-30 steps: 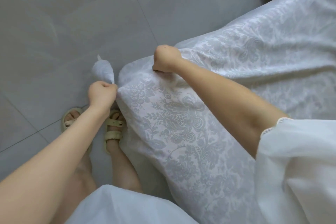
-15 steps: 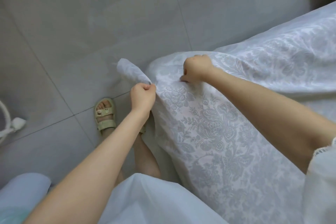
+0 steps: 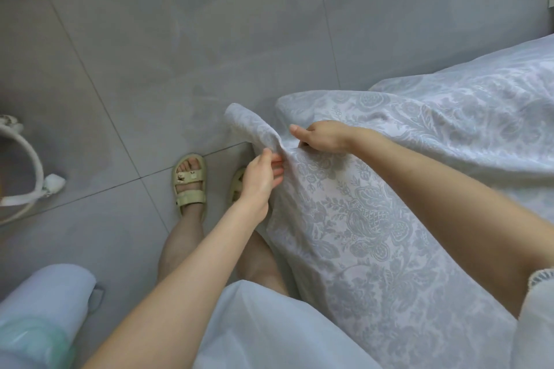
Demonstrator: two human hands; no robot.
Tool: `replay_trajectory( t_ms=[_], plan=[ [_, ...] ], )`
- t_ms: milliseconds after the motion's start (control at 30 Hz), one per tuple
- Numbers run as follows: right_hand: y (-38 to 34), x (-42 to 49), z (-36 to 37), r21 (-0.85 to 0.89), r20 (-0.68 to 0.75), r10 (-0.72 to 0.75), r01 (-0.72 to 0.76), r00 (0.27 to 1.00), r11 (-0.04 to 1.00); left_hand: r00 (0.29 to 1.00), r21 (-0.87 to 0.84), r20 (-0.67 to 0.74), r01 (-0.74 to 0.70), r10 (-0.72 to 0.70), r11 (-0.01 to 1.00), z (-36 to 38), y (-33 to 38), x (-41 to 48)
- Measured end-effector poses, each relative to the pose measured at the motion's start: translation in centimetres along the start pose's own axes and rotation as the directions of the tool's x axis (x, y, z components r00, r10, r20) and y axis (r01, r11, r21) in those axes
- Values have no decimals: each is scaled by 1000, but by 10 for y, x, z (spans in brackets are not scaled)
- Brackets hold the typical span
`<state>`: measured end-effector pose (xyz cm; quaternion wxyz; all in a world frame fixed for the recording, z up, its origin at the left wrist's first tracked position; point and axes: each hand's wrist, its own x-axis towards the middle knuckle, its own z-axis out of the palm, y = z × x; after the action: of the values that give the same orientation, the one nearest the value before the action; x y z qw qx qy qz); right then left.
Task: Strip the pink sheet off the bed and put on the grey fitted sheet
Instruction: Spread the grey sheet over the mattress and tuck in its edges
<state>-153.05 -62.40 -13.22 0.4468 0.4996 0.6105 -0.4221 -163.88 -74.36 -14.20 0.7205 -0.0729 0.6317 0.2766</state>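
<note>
Tiled floor lying open ahead and leftward, left hand pinching grey floral sheet at its edge, right hand gripping a fold alongside, corner pointing forward-left, length running diagonally toward lower right.

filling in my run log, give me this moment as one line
left hand: pinches patterned sheet corner fold | right hand: grips sheet beside it | corner: held up over tile floor

1. Floor: glossy grey tiles, dark grout lines.
2. On it: two feet in pale sandals; white curved object (identity unclear) at left.
3. Bed, right: covered by grey floral sheet.
</note>
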Motion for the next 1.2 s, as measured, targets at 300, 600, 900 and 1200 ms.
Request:
replay_trajectory(
  t_ms=[300, 600, 900, 1200],
  plan=[
    [8, -2, 18, -129, -128, -54, 37, 990, 991, 998, -116, 14, 64, -63, 991, -1, -28, -8],
    [-10, -15, 3, -77, 96, 31, -24, 995, 997, 998, -78, 9, -68, 69, 995, 3, -34, -34],
    [59, -165, -6, 114, 121, -72, 58, 990, 992, 867, 135, 430, -339, 254, 931, 25, -42, -99],
    [64, -158, -23, 297, 124, -203, 159, 971, 941, 799, 212, 600, -109, -41, 971, 55, -46, -100]
  ],
)
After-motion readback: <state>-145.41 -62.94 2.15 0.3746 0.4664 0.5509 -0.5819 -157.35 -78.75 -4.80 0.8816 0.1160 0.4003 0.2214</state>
